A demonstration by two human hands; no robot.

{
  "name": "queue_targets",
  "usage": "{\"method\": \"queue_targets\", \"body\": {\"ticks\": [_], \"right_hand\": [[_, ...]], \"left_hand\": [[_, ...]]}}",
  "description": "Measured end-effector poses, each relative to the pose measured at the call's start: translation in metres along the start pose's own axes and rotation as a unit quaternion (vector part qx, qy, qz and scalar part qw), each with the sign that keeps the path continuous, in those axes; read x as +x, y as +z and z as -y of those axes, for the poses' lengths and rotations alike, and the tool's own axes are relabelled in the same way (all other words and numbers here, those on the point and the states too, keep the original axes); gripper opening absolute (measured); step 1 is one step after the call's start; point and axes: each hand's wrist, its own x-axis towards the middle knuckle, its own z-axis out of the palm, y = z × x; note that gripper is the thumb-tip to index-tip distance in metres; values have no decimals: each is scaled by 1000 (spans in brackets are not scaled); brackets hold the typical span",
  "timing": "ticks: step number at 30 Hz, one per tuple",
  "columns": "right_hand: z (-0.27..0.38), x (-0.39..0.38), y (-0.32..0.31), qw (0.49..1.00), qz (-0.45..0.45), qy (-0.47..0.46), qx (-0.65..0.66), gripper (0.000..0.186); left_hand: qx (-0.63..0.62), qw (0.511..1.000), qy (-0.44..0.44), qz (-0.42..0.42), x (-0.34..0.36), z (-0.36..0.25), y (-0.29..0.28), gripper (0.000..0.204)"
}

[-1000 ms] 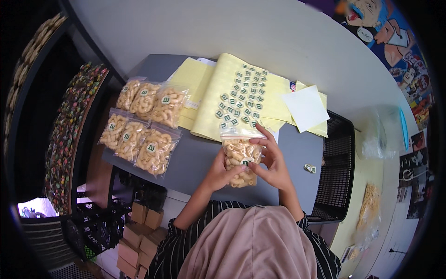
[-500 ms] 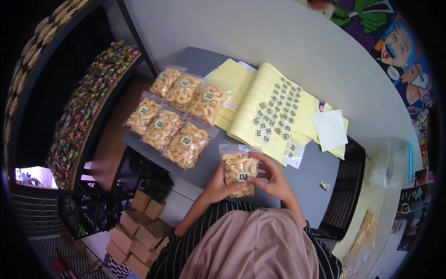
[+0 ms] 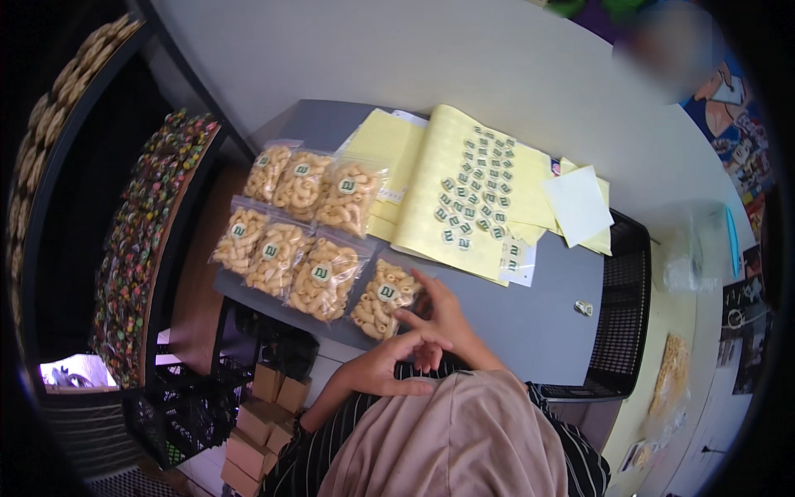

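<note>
A clear zip bag of curved, tube-shaped snacks (image 3: 383,300) with a round white and green label lies at the table's near edge. My right hand (image 3: 443,319) grips its right side, the thumb over the front and the other fingers along the edge. Just below, my left hand (image 3: 389,364) is empty and open, its fingers stretched toward my right wrist. To the left stand two rows of similar filled bags, among them a near-row bag (image 3: 323,277) and a far-row bag (image 3: 349,195). Each bears the same kind of label.
Yellow sheets (image 3: 422,195) with many round stickers cover the table's far middle. A pale square sheet (image 3: 578,205) lies at the right, near a black crate (image 3: 621,306). A small shiny piece (image 3: 584,308) rests on the grey table (image 3: 538,331). Cardboard boxes (image 3: 257,422) are below left.
The bag has moved left from between both hands to beside the near row. My left hand has let go and drawn back; my right hand stays on the bag. The view has shifted.
</note>
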Motion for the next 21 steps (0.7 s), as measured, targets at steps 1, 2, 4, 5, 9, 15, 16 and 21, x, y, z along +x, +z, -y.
{"method": "queue_targets", "body": {"ticks": [1, 2, 4, 5, 9, 15, 16, 21], "right_hand": [[1, -1, -3, 1000, 20, 21, -4, 75], [2, 0, -6, 998, 40, 43, -7, 77], [-2, 0, -14, 995, 71, 70, -24, 77], [-4, -1, -19, 992, 85, 84, -32, 77], [-14, -20, -57, 996, 34, 82, 16, 67], [-37, -107, -160, 947, -311, 78, -23, 25], [-45, -125, -181, 921, -381, 75, -40, 18], [-142, -209, -265, 749, -650, 124, 16, 8]], "left_hand": [[7, 1000, 4, 24, 9, 3, 3, 53], [-7, 999, 6, 38, 16, 7, 5, 53], [-35, 997, 10, 68, 33, 16, 11, 54], [-80, 993, -55, 60, 39, 10, 16, 60], [-202, 978, -32, 52, 69, 28, 32, 64], [-118, 990, 20, -81, 148, 78, 65, 30], [-82, 990, 18, -111, 160, 87, 71, 27], [102, 962, 33, -250, 209, 119, 100, 6]]}}
